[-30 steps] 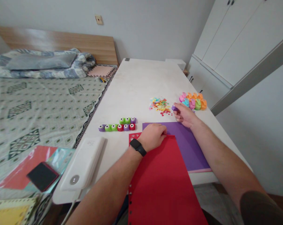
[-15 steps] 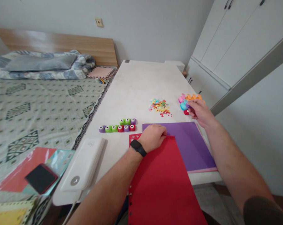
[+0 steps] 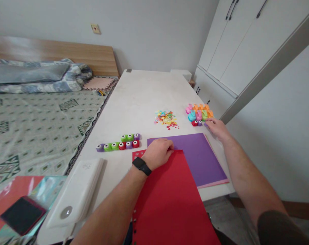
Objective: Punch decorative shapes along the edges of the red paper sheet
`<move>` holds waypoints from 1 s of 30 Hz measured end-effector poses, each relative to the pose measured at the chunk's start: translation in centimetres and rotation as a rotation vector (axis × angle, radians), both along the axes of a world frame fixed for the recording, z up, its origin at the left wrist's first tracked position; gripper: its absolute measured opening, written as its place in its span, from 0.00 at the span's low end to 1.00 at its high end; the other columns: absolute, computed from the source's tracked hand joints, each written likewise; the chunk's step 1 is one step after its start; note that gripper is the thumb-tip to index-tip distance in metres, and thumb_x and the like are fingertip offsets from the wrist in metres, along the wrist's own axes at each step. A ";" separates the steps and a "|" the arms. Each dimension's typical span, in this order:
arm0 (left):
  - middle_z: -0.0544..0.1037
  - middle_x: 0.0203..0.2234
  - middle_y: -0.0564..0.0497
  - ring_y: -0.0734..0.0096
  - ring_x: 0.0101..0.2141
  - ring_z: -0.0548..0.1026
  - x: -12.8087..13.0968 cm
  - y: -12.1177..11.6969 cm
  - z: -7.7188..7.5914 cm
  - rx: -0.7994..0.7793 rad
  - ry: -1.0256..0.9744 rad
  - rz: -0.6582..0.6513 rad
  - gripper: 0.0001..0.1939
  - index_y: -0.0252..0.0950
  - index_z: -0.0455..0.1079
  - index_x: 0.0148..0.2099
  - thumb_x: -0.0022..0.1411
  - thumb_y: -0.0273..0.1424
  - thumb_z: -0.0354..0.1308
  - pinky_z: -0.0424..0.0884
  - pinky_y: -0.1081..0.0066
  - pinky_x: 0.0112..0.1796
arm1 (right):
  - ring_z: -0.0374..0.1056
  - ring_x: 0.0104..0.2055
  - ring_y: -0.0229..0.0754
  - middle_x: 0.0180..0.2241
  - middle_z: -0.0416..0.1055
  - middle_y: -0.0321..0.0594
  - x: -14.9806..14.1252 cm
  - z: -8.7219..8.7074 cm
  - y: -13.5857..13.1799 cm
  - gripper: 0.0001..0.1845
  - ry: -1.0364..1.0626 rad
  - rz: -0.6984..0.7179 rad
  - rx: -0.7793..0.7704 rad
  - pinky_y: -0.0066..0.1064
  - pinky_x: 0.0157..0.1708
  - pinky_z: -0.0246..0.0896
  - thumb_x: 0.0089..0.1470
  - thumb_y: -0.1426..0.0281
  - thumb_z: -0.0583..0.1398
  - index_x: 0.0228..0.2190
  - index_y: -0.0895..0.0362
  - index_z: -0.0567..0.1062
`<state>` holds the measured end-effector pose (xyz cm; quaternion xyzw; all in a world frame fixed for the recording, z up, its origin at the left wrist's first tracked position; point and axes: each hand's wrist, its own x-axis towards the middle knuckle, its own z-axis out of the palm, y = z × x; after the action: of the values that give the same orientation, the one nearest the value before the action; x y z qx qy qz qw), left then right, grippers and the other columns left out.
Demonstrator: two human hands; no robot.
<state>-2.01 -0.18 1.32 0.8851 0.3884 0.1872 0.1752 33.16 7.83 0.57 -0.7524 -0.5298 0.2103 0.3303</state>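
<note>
Left hand resting palm-down at the top edge of a red card sheet, fingers curled and lying across the near part of a purple card sheet; grip on the paper impossible to tell from this angle. Black smartwatch on the left wrist. Beneath and beside the left hand, a smaller red sheet with punched shapes, partly covered by the larger red sheet. Red sheet running past the near edge of the surface, a line of punched holes along its left side. Thin pink sheet showing under the purple one. Right hand low over the surface, fingers lightly curled, fingertips just beside a small purple craft punch; pinch or no pinch unclear. Next to that punch, a small red craft punch, both at the near side of a cluster of pastel lever punches. Further left, a heap of coloured paper cutouts and two rows of small craft punches. White rectangular device near the left edge of the surface; black phone on the bed
</note>
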 end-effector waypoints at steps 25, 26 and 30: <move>0.80 0.34 0.50 0.65 0.37 0.76 0.1 -0.1 0.2 -0.001 0.004 -0.009 0.06 0.37 0.74 0.39 0.63 0.24 0.57 0.70 0.67 0.41 | 0.75 0.41 0.49 0.39 0.81 0.45 0.4 -1.9 0.5 0.21 -0.406 0.001 0.058 0.37 0.42 0.66 0.56 0.57 0.61 0.46 0.56 0.80; 0.80 0.34 0.49 0.65 0.37 0.76 0.1 -0.1 0.2 -0.001 0.005 -0.009 0.05 0.37 0.74 0.39 0.63 0.24 0.57 0.70 0.68 0.40 | 0.75 0.41 0.49 0.40 0.81 0.45 0.4 -2.0 0.6 0.21 -0.407 0.001 0.065 0.38 0.43 0.66 0.56 0.57 0.61 0.45 0.56 0.80; 0.80 0.34 0.49 0.64 0.37 0.77 0.1 -0.1 0.3 0.005 0.012 -0.003 0.06 0.37 0.74 0.39 0.63 0.23 0.57 0.71 0.67 0.40 | 0.75 0.41 0.49 0.40 0.81 0.46 0.5 -2.2 0.7 0.20 -0.408 -0.004 0.077 0.39 0.43 0.66 0.57 0.57 0.61 0.45 0.56 0.80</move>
<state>-1.94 -0.30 1.60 0.8873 0.3874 0.1828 0.1709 33.63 8.53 -1.59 -0.7672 -0.5918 0.0324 0.2452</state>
